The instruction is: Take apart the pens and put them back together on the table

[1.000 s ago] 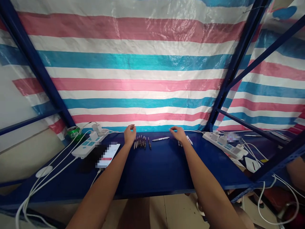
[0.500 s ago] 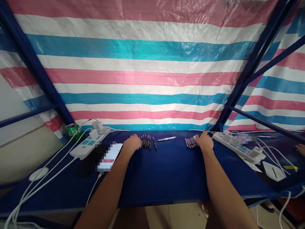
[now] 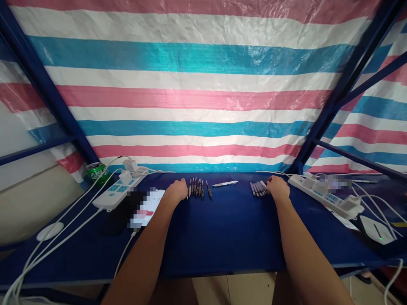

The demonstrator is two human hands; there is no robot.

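Observation:
On the blue tabletop (image 3: 219,233), my left hand (image 3: 177,190) rests at the left end of a row of dark pen parts with thin tips (image 3: 196,188). Its fingers are drawn together, and a thin pale tip shows by them; what they hold is mostly hidden. One dark pen part (image 3: 209,190) lies slightly apart on the right of that row. Between my hands is a whole white pen (image 3: 225,184), lying flat. My right hand (image 3: 278,188) is closed at the right end of a row of short greyish-purple pen barrels (image 3: 258,189); its fingertips are partly hidden.
Left of my arm lie a lit phone (image 3: 149,209) on its cable and a white power strip (image 3: 119,190), with a green can (image 3: 96,173) behind. Another power strip (image 3: 326,197) and a white device (image 3: 377,230) are on the right. A striped tarp (image 3: 203,99) hangs at the back.
The view has shifted slightly, moving the right side outward. Both hands stay at their rows, with only small finger movement. The hand at the far right edge is out of view now.

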